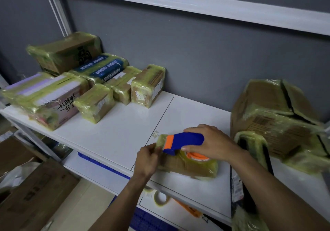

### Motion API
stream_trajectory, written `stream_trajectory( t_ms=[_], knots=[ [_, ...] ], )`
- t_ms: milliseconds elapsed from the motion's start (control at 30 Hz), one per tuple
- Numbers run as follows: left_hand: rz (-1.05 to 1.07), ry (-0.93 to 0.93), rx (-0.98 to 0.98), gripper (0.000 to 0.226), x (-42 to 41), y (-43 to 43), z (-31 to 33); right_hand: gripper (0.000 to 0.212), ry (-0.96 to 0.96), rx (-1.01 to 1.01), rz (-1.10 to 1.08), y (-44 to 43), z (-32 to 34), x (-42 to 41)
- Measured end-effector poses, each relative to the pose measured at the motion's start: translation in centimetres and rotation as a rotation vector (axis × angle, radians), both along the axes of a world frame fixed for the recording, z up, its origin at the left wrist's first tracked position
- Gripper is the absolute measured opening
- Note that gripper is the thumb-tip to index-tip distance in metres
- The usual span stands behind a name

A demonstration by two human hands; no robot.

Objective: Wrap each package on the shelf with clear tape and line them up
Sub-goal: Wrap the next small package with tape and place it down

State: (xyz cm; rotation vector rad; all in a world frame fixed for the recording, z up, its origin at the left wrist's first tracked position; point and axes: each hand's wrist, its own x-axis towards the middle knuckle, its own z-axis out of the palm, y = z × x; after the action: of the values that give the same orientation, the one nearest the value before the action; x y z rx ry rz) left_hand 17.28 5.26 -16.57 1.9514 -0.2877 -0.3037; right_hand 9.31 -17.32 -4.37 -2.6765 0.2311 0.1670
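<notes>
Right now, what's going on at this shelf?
A person is taping a small package near the front edge of the white shelf. The right hand holds a blue and orange tape dispenser on top of it, while the left hand pinches the package's left end. A cluster of wrapped packages sits at the back left. A large box, also covered in tape, stands at the right.

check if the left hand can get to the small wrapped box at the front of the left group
Probably yes. Only bare shelf lies between the left hand and that small wrapped box. But the hand pinches the end of the package being taped, so it must let go first.
</notes>
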Motion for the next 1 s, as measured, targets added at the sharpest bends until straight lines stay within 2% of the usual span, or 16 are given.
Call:
stream_trajectory(
  t_ms=[33,100,133,300,600,767,900,1000],
  knots=[
    [-0.013,-0.011,-0.003,0.019,0.4,0.4,0.0,0.077,0.001,0.047,0.016,0.0,-0.3,-0.1],
    [-0.059,-0.076,0.012,0.04,0.8,1.1,0.0,0.068,-0.017,0.112,0.029,0.2,-0.8,0.1],
    [-0.074,-0.094,0.031,0.041,0.9,1.2,-0.1,0.066,-0.023,0.125,0.027,0.3,-0.9,0.2],
    [-0.009,-0.104,0.091,0.032,0.3,1.2,-0.9,0.064,-0.084,0.165,0.019,0.3,-1.1,0.2],
    [0.048,-0.108,0.143,0.031,0.5,0.8,-1.4,0.04,-0.136,0.201,0.015,-1.4,0.5,-1.6],
    [0.035,-0.106,0.115,0.028,0.4,0.6,-1.4,0.055,-0.091,0.091,0.053,-1.2,0.5,-1.6],
    [0.016,-0.159,0.13,0.031,1.1,1.3,-0.6,0.055,-0.125,0.054,0.055,0.0,-0.6,-0.7],
    [-0.043,-0.249,0.222,0.036,1.7,2.1,0.1,0.051,-0.115,0.042,0.059,0.8,-1.1,0.3]
  ],
)
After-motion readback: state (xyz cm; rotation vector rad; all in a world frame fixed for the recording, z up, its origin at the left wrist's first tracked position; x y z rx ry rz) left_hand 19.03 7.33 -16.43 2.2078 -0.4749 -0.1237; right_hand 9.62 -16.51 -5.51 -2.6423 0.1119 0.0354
